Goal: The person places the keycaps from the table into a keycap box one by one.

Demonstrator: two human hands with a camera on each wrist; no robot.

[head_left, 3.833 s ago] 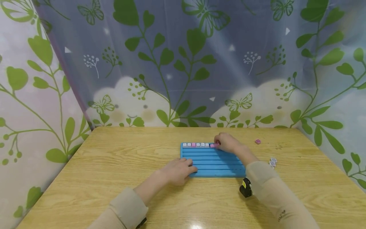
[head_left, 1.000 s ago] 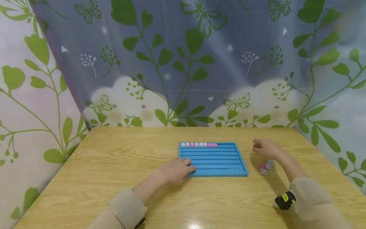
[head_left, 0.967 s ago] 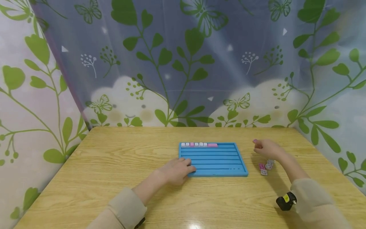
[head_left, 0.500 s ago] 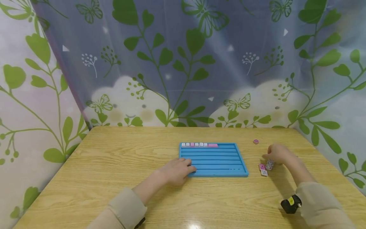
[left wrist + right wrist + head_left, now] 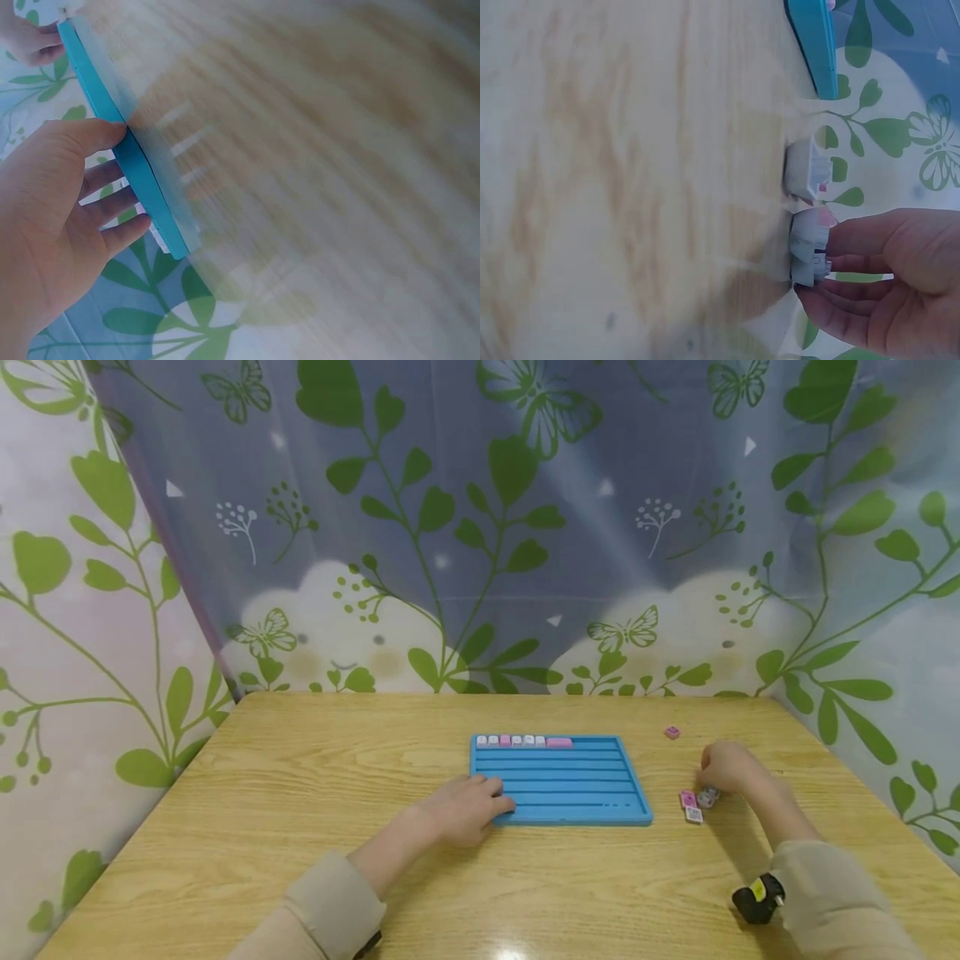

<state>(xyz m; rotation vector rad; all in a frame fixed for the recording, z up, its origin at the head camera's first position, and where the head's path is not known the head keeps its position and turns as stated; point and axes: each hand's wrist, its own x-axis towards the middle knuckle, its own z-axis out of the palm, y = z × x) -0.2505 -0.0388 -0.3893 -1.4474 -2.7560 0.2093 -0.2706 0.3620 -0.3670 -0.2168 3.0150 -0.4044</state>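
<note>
A blue ridged tray (image 5: pixel 562 777) lies on the table, its far row holding several white and pink keycaps at the left and a long pink keycap (image 5: pixel 558 742). My left hand (image 5: pixel 462 810) holds the tray's front left corner; in the left wrist view the thumb touches the rim and the other fingers lie on its far side. Right of the tray, my right hand (image 5: pixel 735 768) is down at a small group of loose keycaps. In the right wrist view its fingers pinch a white keycap (image 5: pixel 802 270), beside another white keycap (image 5: pixel 802 169). Its fingertips are partly hidden in the head view.
A lone pink keycap (image 5: pixel 672 732) lies farther back. In front of the right hand are a pink keycap (image 5: pixel 687 799) and a white one (image 5: pixel 693 816). A leaf-patterned curtain (image 5: pixel 480 527) hangs behind the wooden table (image 5: pixel 337 743).
My right hand has let go of the long pink keycap in the tray and moved right. It then left the lone pink keycap and came nearer to the loose group. The left hand stays put.
</note>
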